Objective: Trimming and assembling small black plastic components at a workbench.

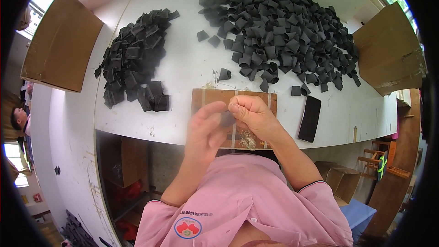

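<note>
Head view: both hands meet over a wooden board at the table's near edge. The right hand is curled shut, pinching a small dark piece — soft-looking, matte — against the left hand, whose fingers close loosely round it, likely to steady it. Flattened black pieces are stacked toward the left edge; curled black loops heap at the far right. A black phone lies beside the board.
</note>
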A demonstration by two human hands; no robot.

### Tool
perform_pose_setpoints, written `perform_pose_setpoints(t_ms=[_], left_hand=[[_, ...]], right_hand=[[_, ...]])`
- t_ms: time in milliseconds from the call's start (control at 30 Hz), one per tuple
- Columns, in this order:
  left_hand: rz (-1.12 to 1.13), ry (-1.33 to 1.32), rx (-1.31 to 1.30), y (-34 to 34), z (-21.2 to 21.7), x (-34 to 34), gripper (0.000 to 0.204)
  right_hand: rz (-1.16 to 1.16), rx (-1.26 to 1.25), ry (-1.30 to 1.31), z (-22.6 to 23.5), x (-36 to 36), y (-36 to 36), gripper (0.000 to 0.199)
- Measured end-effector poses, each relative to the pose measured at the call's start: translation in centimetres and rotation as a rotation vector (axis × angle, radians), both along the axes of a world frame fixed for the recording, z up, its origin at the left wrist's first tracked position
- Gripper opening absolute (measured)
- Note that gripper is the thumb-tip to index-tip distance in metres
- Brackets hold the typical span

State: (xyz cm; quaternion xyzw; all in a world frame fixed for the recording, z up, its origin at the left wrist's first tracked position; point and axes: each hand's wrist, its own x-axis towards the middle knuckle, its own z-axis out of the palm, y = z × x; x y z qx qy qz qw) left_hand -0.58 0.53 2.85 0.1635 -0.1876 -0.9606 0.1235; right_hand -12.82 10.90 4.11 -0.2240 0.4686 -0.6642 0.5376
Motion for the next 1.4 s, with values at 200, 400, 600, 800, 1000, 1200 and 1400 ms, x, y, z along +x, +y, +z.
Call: perform_pose_setpoints(t_ms=[200, 400, 600, 800, 1000, 1200, 1400], left_hand=[[0.443, -0.092, -1.151, 0.5, 2.7, -1.7, 0.033], [0.356, 0.03, -1.271, 0.5, 1.9, -1.7, 0.01], [0.45, 0.027, -0.7, 0.9, 3.0, -1.3, 0.009], [0.444, -0.012, -0.603, 1.1, 2.7, -0.9, 0.009], [0.394, -0.045, -0.809, 0.6, 0.9, 0.0, 0.01], [0.273, -0.045, -1.552, -1.1, 3.0, -1.1, 0.021], [0.375, -0.049, -1.476, -1.2, 1.8, -1.0, 0.006]], right_hand=[[-0.4, 0.052, 0.822, 0.7, 0.7, 0.5, 0.025], [-0.496, -0.091, 1.292, 1.3, 2.1, 1.0, 0.037], [-0.595, -0.162, 1.491, 2.2, 2.3, -0.2, 0.031], [-0.618, -0.213, 1.576, 0.8, 1.5, -0.6, 0.023], [-0.669, -0.315, 1.448, -1.0, 1.7, -0.6, 0.022], [-0.585, -0.207, 1.485, 0.2, 1.3, -0.1, 0.021], [-0.561, -0.202, 1.516, 0.7, 1.2, -0.3, 0.019]])
